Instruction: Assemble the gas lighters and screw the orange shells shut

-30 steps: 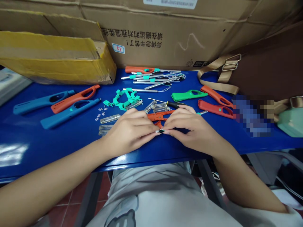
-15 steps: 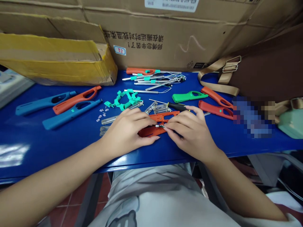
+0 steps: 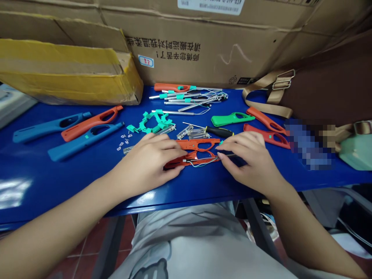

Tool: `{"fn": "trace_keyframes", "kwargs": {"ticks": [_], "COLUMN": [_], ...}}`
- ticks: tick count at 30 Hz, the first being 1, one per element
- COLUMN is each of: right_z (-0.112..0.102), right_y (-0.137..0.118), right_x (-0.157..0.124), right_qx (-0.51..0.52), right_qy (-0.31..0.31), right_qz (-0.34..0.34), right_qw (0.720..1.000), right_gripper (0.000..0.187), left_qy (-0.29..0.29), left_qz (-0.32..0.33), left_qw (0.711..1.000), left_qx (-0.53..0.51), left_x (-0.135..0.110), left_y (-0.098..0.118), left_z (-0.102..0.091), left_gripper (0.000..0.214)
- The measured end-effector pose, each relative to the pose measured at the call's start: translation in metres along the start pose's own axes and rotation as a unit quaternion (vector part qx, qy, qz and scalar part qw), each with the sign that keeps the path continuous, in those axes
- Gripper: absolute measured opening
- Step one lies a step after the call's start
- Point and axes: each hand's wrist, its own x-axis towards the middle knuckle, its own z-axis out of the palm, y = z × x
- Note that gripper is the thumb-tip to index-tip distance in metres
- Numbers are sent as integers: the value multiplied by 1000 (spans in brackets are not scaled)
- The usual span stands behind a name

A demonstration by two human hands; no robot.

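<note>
My left hand (image 3: 152, 161) is closed around the left part of an orange lighter casing half (image 3: 171, 162) lying near the table's front edge. A second orange casing half (image 3: 188, 145) lies just behind it, partly under my left fingers. Thin white and green wires (image 3: 200, 165) run along the front casing, with a small white end piece (image 3: 185, 160) near my left fingertips. My right hand (image 3: 251, 161) pinches a thin metal lighter tube (image 3: 231, 155) at the casing's right end. Its far end is hidden behind my hand.
Behind my hands lie a screwdriver (image 3: 221, 131), clear lighter fluid tanks (image 3: 198, 133), a ring of teal clips (image 3: 154, 123) and several metal tubes (image 3: 186, 101). Blue casings (image 3: 84, 143) lie left, a green casing (image 3: 228, 119) right. Cardboard boxes (image 3: 180, 69) stand at the back.
My right hand has moved right, from the wires at the casing's middle to the metal tube at its right end. The wires now stretch along the casing. My left hand shifted slightly left.
</note>
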Motion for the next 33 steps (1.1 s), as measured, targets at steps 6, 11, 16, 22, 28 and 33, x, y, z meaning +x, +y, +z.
{"fn": "trace_keyframes", "kwargs": {"ticks": [6, 11, 16, 22, 28, 33], "right_z": [-2, -1, -2, -2, -5, -4], "right_y": [6, 3, 4, 5, 5, 3], "right_x": [-10, -11, -9, -11, -13, -13], "right_qx": [28, 47, 76, 97, 91, 103], "right_qy": [-57, -109, -150, -154, -163, -165], "right_qz": [13, 37, 56, 58, 41, 36], "right_qw": [998, 992, 984, 982, 982, 980], "right_gripper": [8, 10, 5, 5, 10, 9], "left_qy": [5, -21, -24, -24, 4, 6], "left_qz": [-11, -7, -30, -64, -71, -96], "left_qw": [999, 1000, 997, 992, 990, 982], "left_qx": [32, 8, -63, -102, -123, -163], "left_x": [0, 1, 1, 0, 1, 2], "left_y": [2, 6, 5, 4, 6, 8], "left_z": [-8, -4, 2, 3, 2, 1], "left_gripper": [34, 23, 14, 12, 12, 10]}}
